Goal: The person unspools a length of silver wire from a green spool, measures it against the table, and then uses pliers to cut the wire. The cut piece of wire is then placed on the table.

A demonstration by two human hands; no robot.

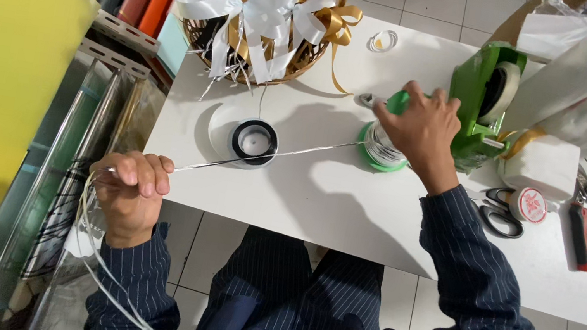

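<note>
The right hand (425, 127) pinned the green spool (381, 146) (steadying it) while the left hand (135, 181), fisted, drew silver ribbon (263, 155) taut.

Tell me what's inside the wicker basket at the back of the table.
The wicker basket holds ribbon bows: white bows in front, gold bows behind and beside them. The bows fill the opening, so the basket's bottom and anything beneath them cannot be seen.
</note>
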